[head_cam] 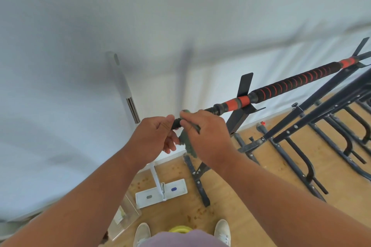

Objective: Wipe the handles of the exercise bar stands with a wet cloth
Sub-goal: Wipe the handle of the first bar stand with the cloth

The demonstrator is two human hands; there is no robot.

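A black bar with red spiral foam grip and orange collars lies across a black stand, running from upper right down toward me. My left hand grips the bar's black near end. My right hand holds a dark green cloth wrapped over the bar just beside the left hand, with part of the cloth hanging below.
More black stand frames crowd the wooden floor at right. A white flat mop leans on the white wall at centre left. A clear container and a yellow object sit by my shoes.
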